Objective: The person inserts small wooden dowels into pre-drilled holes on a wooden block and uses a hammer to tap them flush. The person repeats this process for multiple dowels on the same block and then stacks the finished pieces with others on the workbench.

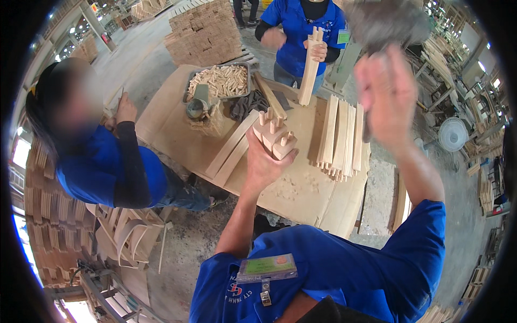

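Observation:
My left hand [266, 161] is wrapped around several pale wooden slats [274, 141] held together over the table. Short dowels [273, 126] stick up from their ends. Raised at the upper right, my right hand [385, 99] is closed and smeared by motion. It grips what looks like a mallet [390, 24]; the dark head is a blur above the fist, and a bit of dark handle shows below it. Right of my left hand lies a row of slats [340, 137] with dowels in their near ends. Two plain slats [229, 153] lie to its left.
On the cardboard-covered table [301, 191] stand a tray of loose dowels [221, 81], a glue-stained container [204, 118] and a dark cloth [249, 105]. A co-worker [304, 37] across holds slats; another person [113, 161] stands at the left. Stacked wood [204, 32] rises behind.

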### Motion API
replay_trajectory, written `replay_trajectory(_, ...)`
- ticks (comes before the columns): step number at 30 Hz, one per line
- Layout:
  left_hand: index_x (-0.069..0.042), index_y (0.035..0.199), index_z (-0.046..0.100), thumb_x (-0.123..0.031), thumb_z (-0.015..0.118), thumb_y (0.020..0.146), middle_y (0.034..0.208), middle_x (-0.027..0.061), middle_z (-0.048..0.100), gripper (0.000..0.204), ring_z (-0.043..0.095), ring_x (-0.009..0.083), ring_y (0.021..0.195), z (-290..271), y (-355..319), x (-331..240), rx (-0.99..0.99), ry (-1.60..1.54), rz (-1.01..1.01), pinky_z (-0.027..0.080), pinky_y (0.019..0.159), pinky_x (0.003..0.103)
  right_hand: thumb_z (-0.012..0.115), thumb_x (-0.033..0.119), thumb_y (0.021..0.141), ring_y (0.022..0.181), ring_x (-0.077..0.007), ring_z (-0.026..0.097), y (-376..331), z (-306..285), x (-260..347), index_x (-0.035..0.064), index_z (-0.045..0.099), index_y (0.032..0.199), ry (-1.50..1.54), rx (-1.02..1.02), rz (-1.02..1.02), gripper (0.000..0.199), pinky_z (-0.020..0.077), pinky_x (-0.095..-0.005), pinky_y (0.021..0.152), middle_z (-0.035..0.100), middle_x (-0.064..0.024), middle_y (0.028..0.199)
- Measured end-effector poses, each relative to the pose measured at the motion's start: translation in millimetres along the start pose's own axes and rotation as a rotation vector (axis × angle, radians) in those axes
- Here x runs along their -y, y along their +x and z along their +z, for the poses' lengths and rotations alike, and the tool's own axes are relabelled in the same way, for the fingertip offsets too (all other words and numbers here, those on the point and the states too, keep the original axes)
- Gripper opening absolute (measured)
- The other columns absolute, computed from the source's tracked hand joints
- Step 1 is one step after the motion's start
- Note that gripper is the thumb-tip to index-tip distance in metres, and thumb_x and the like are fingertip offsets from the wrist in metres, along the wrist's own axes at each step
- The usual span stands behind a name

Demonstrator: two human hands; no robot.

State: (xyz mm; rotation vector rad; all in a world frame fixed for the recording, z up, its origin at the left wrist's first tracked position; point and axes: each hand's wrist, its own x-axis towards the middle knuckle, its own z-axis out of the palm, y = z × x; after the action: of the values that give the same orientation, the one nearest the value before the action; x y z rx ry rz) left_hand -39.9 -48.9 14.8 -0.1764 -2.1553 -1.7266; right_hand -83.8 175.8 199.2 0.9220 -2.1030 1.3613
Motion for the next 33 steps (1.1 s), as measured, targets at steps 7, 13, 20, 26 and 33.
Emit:
replay_trajectory(7, 0.0, 0.142, 0.033, -0.017, 0.094, 0.073, 0.128, 0.016, 0.057, 0.094, 0.064, 0.0265, 0.113, -1.5, -3.7, 10.1, 0.051, -0.078, 0.0, 0.053, 0.099, 0.042, 0.066, 0.021, 0.101, 0.079, -0.0392, 0.068, -14.9, 20.0, -22.4, 0.0032, 0.065, 0.111, -0.437, 0.508, 0.021, 0.02, 0.052, -0.0468, 0.066, 0.068, -0.0209, 0.085)
replay_trajectory(13, -0.003, 0.142, 0.034, -0.016, 0.093, 0.072, 0.128, 0.0139, 0.054, 0.092, 0.06, 0.0252, 0.116, -4.6, -5.4, 2.7, 0.033, 0.025, 0.007, 0.052, 0.099, 0.042, 0.068, 0.02, 0.1, 0.071, -0.0333, 0.066, 12.6, 6.6, 26.8, 0.0035, 0.066, 0.111, -0.194, 0.053, -0.084, 0.02, 0.0512, -0.0389, 0.063, 0.064, -0.0163, 0.079)
replay_trajectory(20, -0.005, 0.142, 0.033, -0.012, 0.092, 0.071, 0.129, 0.0117, 0.052, 0.093, 0.058, 0.0229, 0.116, -3.8, 8.1, 6.2, 0.071, -0.135, -0.012, 0.052, 0.099, 0.041, 0.069, 0.021, 0.1, 0.071, -0.0368, 0.066, -22.8, 36.7, -18.9, 0.0047, 0.069, 0.11, -0.406, 0.561, -0.078, 0.019, 0.0516, -0.0448, 0.065, 0.066, -0.0202, 0.083)
replay_trajectory(26, -0.005, 0.145, 0.031, -0.008, 0.09, 0.074, 0.13, 0.0107, 0.051, 0.093, 0.058, 0.0208, 0.117, -8.9, -2.7, 15.7, 0.07, -0.152, -0.005, 0.053, 0.101, 0.04, 0.063, 0.032, 0.108, 0.07, -0.0148, 0.061, 30.1, 13.5, 21.1, 0.0023, 0.068, 0.114, 0.061, 0.081, 0.209, 0.03, 0.0488, -0.0331, 0.062, 0.066, -0.0037, 0.08)
replay_trajectory(33, -0.001, 0.144, 0.032, -0.014, 0.092, 0.075, 0.13, 0.0157, 0.061, 0.092, 0.065, 0.025, 0.118, -4.8, 1.2, 12.1, 0.103, -0.102, -0.014, 0.053, 0.103, 0.04, 0.062, 0.029, 0.106, 0.074, -0.0337, 0.07, 4.8, 57.6, -62.9, 0.0085, 0.066, 0.111, -0.417, 0.482, -0.298, 0.022, 0.0504, -0.0463, 0.062, 0.069, -0.0138, 0.082)
